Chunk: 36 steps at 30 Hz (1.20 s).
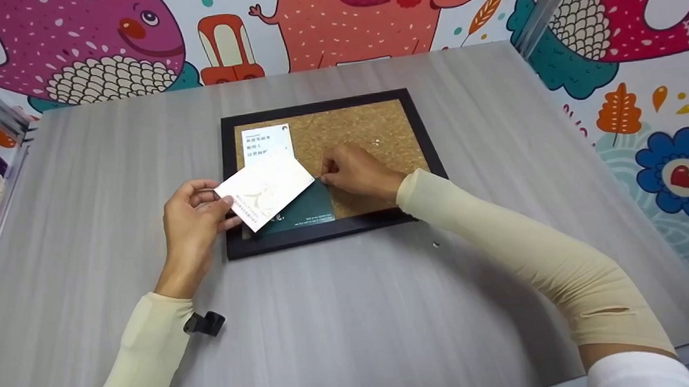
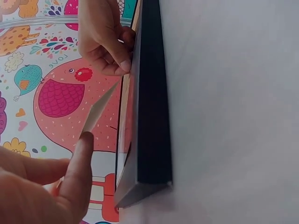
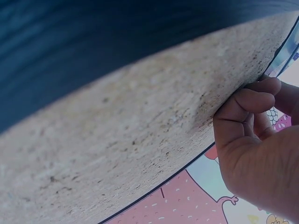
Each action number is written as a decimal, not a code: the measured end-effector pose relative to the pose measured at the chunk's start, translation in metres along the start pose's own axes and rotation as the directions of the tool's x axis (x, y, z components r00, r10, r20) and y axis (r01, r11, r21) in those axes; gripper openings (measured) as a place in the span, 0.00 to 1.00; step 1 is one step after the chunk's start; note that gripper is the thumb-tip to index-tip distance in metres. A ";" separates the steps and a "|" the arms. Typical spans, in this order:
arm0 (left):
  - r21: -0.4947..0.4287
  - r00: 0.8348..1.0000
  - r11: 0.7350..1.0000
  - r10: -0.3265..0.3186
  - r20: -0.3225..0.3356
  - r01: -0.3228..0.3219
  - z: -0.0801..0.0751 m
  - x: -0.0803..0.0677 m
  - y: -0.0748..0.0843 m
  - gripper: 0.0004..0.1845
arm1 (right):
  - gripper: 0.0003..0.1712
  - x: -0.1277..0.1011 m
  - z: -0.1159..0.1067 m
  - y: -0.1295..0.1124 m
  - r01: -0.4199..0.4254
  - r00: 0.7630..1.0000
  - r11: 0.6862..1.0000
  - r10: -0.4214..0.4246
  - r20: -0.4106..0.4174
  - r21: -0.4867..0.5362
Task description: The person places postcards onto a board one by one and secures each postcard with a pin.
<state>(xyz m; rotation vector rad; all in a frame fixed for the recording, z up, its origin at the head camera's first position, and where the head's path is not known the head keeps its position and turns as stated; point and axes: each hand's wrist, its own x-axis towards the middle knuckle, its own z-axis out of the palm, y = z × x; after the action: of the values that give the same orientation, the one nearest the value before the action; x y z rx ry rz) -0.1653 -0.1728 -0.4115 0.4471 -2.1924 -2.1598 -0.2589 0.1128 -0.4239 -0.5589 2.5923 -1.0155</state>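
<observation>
My left hand [image 1: 193, 217] pinches a white card [image 1: 269, 189] by its left end, thumb on top. The card is tilted above the corkboard [image 1: 346, 124], and the left wrist view shows the card [image 2: 99, 108] nearly edge-on. Beneath it, a dark green card [image 1: 315, 207] lies on the cork, partly covered. My right hand [image 1: 358, 172] has its thumb and fingers curled together against the board at the green card's upper right corner. Whatever small thing its fingertips pinch is hidden; the right wrist view shows the curled fingers [image 3: 247, 105] touching the cork.
Another white card [image 1: 266, 139] with printed text lies at the board's upper left. Small clear pieces, perhaps pins [image 1: 376, 142], are on the cork. One small shiny piece [image 1: 436, 245] lies on the grey table [image 1: 328, 314]. A black frame [image 1: 323, 238] edges the board; patterned walls stand behind.
</observation>
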 end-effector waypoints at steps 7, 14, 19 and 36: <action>0.046 1.000 0.999 0.014 -0.009 -0.014 0.009 0.008 0.003 0.19 | 0.04 0.000 0.000 0.001 0.002 1.000 1.000 -0.002 -0.001 -0.011; 0.086 0.999 0.995 0.044 -0.007 -0.043 0.015 0.015 0.004 0.20 | 0.04 0.001 -0.001 0.000 -0.006 1.000 1.000 0.006 0.006 -0.002; 0.101 0.999 0.994 0.049 -0.006 -0.048 0.019 0.020 0.004 0.20 | 0.04 0.001 -0.001 -0.001 -0.023 1.000 1.000 0.024 0.011 -0.011; 0.086 1.000 0.996 0.018 0.011 -0.019 0.042 0.040 0.008 0.20 | 0.04 0.001 -0.001 0.000 -0.016 1.000 1.000 0.017 0.013 -0.020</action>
<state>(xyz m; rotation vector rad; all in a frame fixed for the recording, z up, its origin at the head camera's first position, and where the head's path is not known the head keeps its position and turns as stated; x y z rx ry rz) -0.2142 -0.1409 -0.4118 0.4178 -2.2929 -2.0688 -0.2600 0.1125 -0.4236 -0.5465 2.5937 -0.9784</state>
